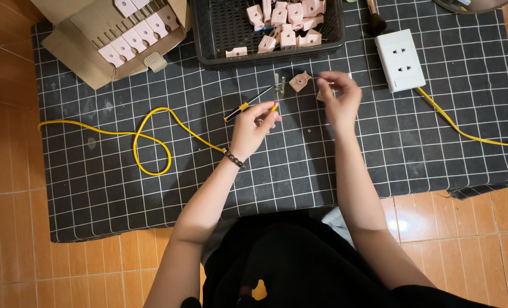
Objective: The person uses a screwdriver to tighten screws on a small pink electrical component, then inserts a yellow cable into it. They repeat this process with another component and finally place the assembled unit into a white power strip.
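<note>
My left hand (253, 126) pinches the end of a yellow cable (151, 134) that loops across the black gridded mat (122, 188) to the left. My right hand (339, 100) is closed on a small pink plug part, mostly hidden by the fingers. Between and just above the hands lie a loose pink plug piece (299, 81), a small metal prong part (279, 82) and a screwdriver (247, 104) with a blue and yellow handle.
A black plastic basket (219, 34) with several pink plug parts sits at the back. A cardboard box (94, 63) with several pink plugs lies at the back left. A white socket strip (400, 60) with a yellow cord is at the right. A brush (373, 17) lies near the basket.
</note>
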